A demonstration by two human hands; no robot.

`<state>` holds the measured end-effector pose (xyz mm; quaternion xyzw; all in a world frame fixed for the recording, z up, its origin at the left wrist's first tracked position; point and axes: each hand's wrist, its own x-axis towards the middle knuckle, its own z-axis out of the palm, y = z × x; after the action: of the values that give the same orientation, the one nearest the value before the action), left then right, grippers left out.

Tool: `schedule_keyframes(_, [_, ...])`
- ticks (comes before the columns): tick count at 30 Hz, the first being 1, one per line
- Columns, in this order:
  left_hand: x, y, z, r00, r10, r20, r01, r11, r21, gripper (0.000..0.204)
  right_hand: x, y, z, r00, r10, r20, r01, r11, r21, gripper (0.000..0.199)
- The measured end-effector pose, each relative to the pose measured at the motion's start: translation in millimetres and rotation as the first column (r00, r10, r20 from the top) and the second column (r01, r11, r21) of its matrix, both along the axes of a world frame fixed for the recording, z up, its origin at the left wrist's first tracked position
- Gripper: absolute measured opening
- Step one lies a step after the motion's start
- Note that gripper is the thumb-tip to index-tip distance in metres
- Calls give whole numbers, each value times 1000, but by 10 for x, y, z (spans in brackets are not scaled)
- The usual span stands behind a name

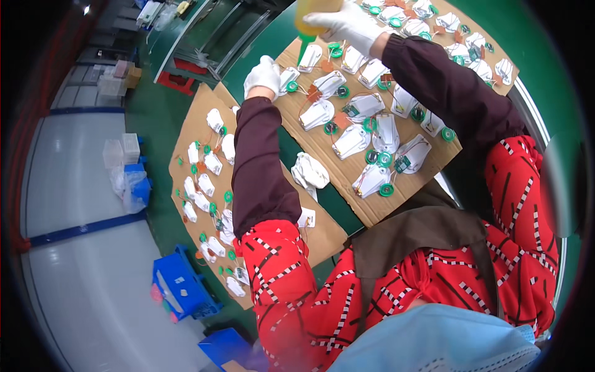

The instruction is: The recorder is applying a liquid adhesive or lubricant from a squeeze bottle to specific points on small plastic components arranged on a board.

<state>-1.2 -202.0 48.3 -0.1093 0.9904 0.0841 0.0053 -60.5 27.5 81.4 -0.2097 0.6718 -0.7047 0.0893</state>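
Observation:
My right hand (348, 26), in a white glove, grips a yellow squeeze bottle (317, 15) tipped upside down. Its green nozzle (304, 48) points down beside a white plastic housing (310, 58) at the far edge of the cardboard sheet. My left hand (263, 78), also gloved, is closed at the cardboard's far left corner, right beside another white housing (287, 79). Its fingertips are partly hidden, so what they hold does not show. Rows of similar housings with green round parts (384, 160), thin wires and orange-brown pieces (340, 120) lie on the cardboard (347, 180).
A second cardboard sheet (322, 239) at the left carries more white housings (212, 163). A crumpled white cloth (310, 171) lies near the gap between the sheets. Blue bins (186, 282) and clear boxes (113, 85) stand farther left. A metal-framed rack (217, 37) is behind.

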Motion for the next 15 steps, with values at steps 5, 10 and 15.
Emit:
schedule_keyframes(5, [-102,173,-61,1000,-13,-26,14,1000,10,25,165,-1,150,1000,21,3,-21,999,34,57])
schedule_keyframes(10, [-122,34,113,998,-57,28,55,997,62,27,72,-229,91,994,2,-112,10,995,102,50])
schedule_keyframes(15, [-231,81,55,916,-393,-76,390,919,-53,38,90,21,302,997,-36,63,37,999,-21,31])
